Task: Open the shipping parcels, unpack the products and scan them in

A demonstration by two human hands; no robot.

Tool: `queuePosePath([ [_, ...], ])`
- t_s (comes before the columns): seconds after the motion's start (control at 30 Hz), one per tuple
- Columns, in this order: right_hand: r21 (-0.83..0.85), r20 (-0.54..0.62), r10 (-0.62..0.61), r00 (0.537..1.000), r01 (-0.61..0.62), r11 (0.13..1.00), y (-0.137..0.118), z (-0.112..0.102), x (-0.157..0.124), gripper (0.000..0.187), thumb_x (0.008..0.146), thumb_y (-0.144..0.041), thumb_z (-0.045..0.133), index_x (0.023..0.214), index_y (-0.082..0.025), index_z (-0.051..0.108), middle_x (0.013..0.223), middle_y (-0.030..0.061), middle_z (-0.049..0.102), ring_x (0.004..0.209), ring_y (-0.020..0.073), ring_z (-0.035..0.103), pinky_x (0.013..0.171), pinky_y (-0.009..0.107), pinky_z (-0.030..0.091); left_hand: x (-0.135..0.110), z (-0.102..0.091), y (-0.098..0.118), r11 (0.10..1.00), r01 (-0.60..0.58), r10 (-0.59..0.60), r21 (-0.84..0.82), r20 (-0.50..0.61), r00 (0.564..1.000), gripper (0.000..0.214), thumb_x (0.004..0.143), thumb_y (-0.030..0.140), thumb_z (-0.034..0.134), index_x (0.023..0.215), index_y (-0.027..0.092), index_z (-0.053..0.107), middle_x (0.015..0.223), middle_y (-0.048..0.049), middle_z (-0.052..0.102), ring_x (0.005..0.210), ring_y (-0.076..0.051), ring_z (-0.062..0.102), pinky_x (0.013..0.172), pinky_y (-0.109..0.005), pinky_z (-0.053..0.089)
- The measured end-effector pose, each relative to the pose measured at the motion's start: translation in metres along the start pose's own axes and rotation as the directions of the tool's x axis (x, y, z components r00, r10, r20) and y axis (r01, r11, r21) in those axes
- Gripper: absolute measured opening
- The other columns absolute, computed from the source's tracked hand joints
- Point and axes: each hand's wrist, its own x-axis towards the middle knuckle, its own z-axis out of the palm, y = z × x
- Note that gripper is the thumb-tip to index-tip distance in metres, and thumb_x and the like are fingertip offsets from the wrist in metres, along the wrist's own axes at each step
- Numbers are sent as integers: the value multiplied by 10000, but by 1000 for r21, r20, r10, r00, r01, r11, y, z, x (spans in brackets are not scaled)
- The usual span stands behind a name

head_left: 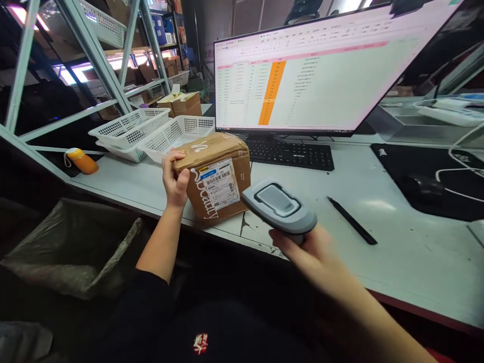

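Note:
My left hand (176, 179) grips the left side of a brown cardboard box (242, 171), which is tilted at the front edge of the desk. A white shipping label (220, 186) with barcodes faces me on the box's side, next to white printed lettering. My right hand (302, 247) is closed round the handle of a grey barcode scanner (278, 201). The scanner's nose points left at the box, close to the label. Most of the scanner's handle is hidden by its head and my fingers.
Behind the box are a black keyboard (291, 154) and a large monitor (325, 85) showing a spreadsheet. A black pen (351, 221) and a mouse (423, 184) lie to the right. White plastic baskets (132, 126) and an orange bottle (82, 161) stand left. A lined bin (71, 252) is below.

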Motion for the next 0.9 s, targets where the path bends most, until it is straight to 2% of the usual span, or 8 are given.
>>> queuePosePath([
  [0.07,-34,12,-89,996,89,995,-6,8,-3,777,972,-457,647,1657,-274,331,1508,107,600,1393,344,556,1183,524,446,-5,9,8,997,-52,52,50,10,999,419,886,633,627,1077,260,628,1101,-54,608,1285,-275,552,1276,-498,301],
  [0.17,-27,65,-112,992,114,993,-8,13,-10,817,1015,-397,596,1706,-305,170,1642,73,467,1494,303,460,1249,492,372,-8,15,12,995,-87,86,49,13,996,397,895,611,632,1079,259,631,1102,-53,602,1282,-274,551,1268,-504,313],
  [0.37,-9,88,-52,995,53,999,-6,-2,-25,823,1008,-392,620,1703,-318,185,1665,67,433,1513,311,435,1274,536,327,-9,15,14,992,-113,112,59,24,993,394,898,598,632,1091,254,632,1107,-56,601,1242,-273,571,1273,-526,302],
  [0.5,-12,31,-36,999,37,999,-4,-15,-25,819,984,-420,647,1690,-318,243,1635,78,474,1491,332,460,1251,567,360,-11,14,15,991,-119,118,63,27,993,383,897,585,640,1086,252,636,1123,-59,606,1254,-277,562,1275,-525,293],
  [0.63,-85,-22,-2,1000,1,996,3,-28,-15,786,947,-452,668,1646,-300,342,1453,104,644,1343,340,601,1124,533,507,-10,14,16,993,-93,92,70,21,996,375,898,581,634,1081,254,638,1109,-58,606,1258,-284,555,1262,-521,305],
  [0.77,-221,10,187,982,-180,958,30,-40,17,778,923,-470,645,1619,-272,359,1142,101,752,960,305,747,868,476,614,-9,15,17,996,-68,66,62,21,998,404,884,611,636,1075,255,642,1112,-62,603,1256,-292,548,1270,-526,287],
  [0.83,-307,56,325,944,-294,905,50,-45,41,777,927,-446,609,1613,-211,328,993,84,755,760,266,733,773,446,607,-10,14,18,994,-74,72,77,24,997,432,877,639,627,1073,254,639,1119,-65,601,1255,-298,549,1273,-536,281],
  [0.9,-365,137,469,873,-395,843,72,-51,65,738,936,-422,574,1580,-150,336,836,56,740,640,247,698,705,411,589,-13,13,19,992,-87,85,89,33,996,447,878,653,614,1076,253,636,1134,-70,600,1269,-305,545,1267,-544,289],
])
